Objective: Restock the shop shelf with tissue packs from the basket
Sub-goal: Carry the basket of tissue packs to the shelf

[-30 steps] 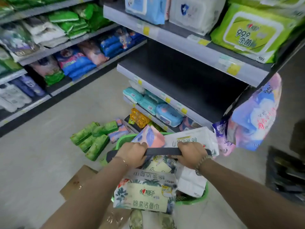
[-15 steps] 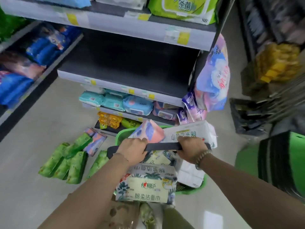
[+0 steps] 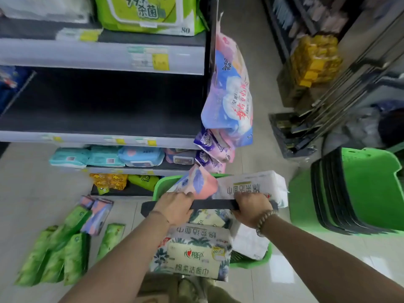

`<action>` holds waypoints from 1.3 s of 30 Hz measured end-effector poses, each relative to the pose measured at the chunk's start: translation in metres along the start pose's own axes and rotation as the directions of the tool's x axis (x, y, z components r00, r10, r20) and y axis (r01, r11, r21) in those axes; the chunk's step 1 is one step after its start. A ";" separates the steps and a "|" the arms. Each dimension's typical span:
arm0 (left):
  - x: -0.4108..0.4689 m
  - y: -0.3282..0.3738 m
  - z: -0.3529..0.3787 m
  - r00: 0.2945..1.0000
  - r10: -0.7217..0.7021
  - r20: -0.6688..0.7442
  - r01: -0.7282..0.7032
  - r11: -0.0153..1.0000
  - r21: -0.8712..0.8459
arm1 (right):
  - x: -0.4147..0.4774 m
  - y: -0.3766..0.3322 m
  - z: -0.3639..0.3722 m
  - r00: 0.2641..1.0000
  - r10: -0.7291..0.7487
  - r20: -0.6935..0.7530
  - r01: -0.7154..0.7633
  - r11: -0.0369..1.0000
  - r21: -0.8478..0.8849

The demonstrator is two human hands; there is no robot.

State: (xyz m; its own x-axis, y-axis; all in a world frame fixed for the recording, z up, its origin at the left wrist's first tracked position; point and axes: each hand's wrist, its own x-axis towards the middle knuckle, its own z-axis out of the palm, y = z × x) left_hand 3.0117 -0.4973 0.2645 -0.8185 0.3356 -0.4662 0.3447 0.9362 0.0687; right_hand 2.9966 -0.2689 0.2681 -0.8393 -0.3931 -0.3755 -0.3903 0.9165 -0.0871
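Observation:
A green shopping basket [image 3: 249, 260] hangs in front of me, heaped with tissue packs. A leaf-patterned tissue pack [image 3: 192, 256] lies nearest me, a white tissue pack [image 3: 251, 184] and a pink tissue pack [image 3: 199, 182] stick up at the far side. My left hand [image 3: 175, 207] and my right hand [image 3: 253, 209] are both closed around the basket's black handle [image 3: 214, 204]. Just beyond the basket stands the shop shelf, whose dark middle shelf board [image 3: 105, 110] holds no goods.
Green packs [image 3: 54, 256] and pink-blue packs [image 3: 96, 213] lie on the floor at the left. Wipe packs [image 3: 105, 156] fill the lower shelf, a green wipes pack [image 3: 146, 14] the top one. Bags [image 3: 229, 92] hang off the shelf end. Stacked green baskets [image 3: 354, 191] stand at the right.
The view has swung right and nearer the shelf end. The stacked green baskets have come fully into view. Both hands keep their hold on the basket handle.

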 end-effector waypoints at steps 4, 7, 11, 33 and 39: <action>0.026 0.015 -0.004 0.997 0.061 0.050 -0.062 0.998 0.015 | -0.007 0.023 0.008 0.998 0.061 -0.002 -0.061 0.998 0.035; 0.042 0.027 -0.007 0.992 0.108 0.071 -0.110 0.994 0.018 | -0.014 0.038 0.013 0.994 0.109 -0.002 -0.108 0.993 0.050; 0.059 0.043 -0.008 0.983 0.168 0.075 -0.170 0.985 0.023 | -0.024 0.053 0.021 0.985 0.172 0.001 -0.171 0.980 0.098; 0.128 0.092 -0.017 0.786 0.602 0.140 -0.617 0.777 0.125 | -0.084 0.054 0.059 0.791 0.603 0.108 -0.610 0.759 0.227; 0.136 0.083 -0.018 0.699 0.702 0.136 -0.714 0.680 0.164 | -0.083 0.029 0.067 0.691 0.715 0.108 -0.712 0.647 0.274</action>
State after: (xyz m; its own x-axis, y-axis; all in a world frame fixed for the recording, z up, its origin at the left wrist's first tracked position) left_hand 2.9202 -0.3721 0.2225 -0.2679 0.8773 -0.3982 0.8948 0.3798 0.2349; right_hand 3.0802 -0.2050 0.2346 -0.8181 0.3916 -0.4212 0.4489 0.8926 -0.0421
